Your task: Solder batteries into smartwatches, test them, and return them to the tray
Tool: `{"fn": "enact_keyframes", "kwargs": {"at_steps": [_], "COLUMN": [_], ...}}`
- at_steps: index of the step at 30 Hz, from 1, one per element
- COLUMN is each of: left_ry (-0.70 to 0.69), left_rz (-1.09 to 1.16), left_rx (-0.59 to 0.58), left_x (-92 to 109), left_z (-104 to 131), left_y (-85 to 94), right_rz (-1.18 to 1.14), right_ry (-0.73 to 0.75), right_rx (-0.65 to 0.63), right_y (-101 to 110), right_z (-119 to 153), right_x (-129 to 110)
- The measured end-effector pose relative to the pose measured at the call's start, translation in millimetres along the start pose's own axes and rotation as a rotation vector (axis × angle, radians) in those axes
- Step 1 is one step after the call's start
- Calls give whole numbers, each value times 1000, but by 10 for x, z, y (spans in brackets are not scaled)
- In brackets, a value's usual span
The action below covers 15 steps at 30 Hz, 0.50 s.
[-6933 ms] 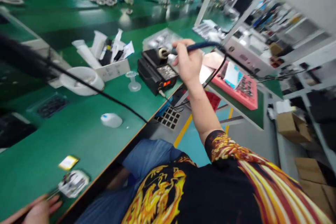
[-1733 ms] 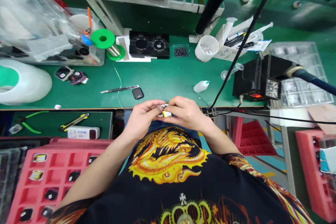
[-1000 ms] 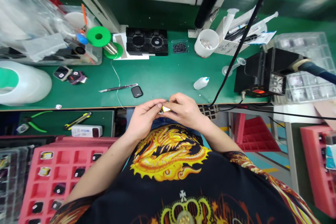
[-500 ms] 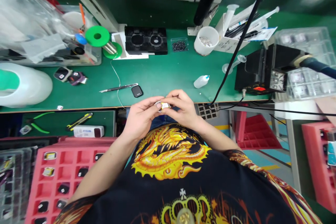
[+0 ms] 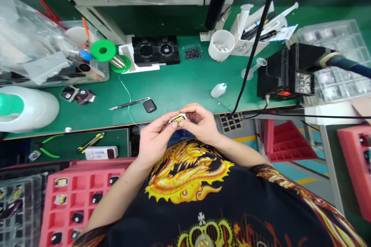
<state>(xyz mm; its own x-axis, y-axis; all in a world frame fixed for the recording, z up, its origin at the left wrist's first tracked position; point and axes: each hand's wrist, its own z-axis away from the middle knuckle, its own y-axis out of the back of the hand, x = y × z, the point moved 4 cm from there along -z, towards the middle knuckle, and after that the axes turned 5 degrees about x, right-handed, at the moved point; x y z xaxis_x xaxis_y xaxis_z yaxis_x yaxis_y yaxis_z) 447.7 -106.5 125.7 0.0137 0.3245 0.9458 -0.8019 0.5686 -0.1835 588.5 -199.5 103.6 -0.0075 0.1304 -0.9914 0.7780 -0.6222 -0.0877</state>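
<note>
Between the fingertips of both hands is a small open device casing [image 5: 177,119], white-rimmed with a yellow part inside. My left hand [image 5: 156,135] grips its left side, thumb on the near edge. My right hand [image 5: 201,123] holds the right side, with the thumb pressed at the yellow part. Both hands are just off the front edge of the green bench, above my lap. On the bench ahead lie a black square device cover [image 5: 149,105] and metal tweezers [image 5: 129,103]. The underside of the casing is hidden by my fingers.
A small dropper bottle [image 5: 218,90] lies on the bench [image 5: 179,83]. Behind stand a solder wire spool [image 5: 102,51], a black fixture [image 5: 155,50] and a white cup [image 5: 222,46]. A black cable [image 5: 255,46] hangs at right. A pink foam tray [image 5: 79,197] sits lower left.
The casing has tilted in my fingers, so more of its yellow inside shows, and my right thumb has moved onto it. The whole view has shifted slightly.
</note>
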Motion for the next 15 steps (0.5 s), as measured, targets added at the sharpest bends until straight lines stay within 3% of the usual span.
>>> {"fn": "enact_keyframes", "kwargs": {"at_steps": [7, 10, 13, 15], "left_ry": [-2, 6, 20, 64], "left_rz": [-39, -55, -34, 70], "left_rx": [-17, 31, 27, -49], "left_x": [-39, 19, 53, -70], "left_z": [-57, -83, 59, 29], "left_y": [34, 19, -108, -205], "right_rz": [16, -41, 47, 146], "right_ry": [20, -8, -78, -124], "right_rx": [55, 44, 20, 79], "right_y": [-11, -31, -36, 55], "right_z": [-22, -46, 68, 77], "right_x": [19, -31, -168, -115]}}
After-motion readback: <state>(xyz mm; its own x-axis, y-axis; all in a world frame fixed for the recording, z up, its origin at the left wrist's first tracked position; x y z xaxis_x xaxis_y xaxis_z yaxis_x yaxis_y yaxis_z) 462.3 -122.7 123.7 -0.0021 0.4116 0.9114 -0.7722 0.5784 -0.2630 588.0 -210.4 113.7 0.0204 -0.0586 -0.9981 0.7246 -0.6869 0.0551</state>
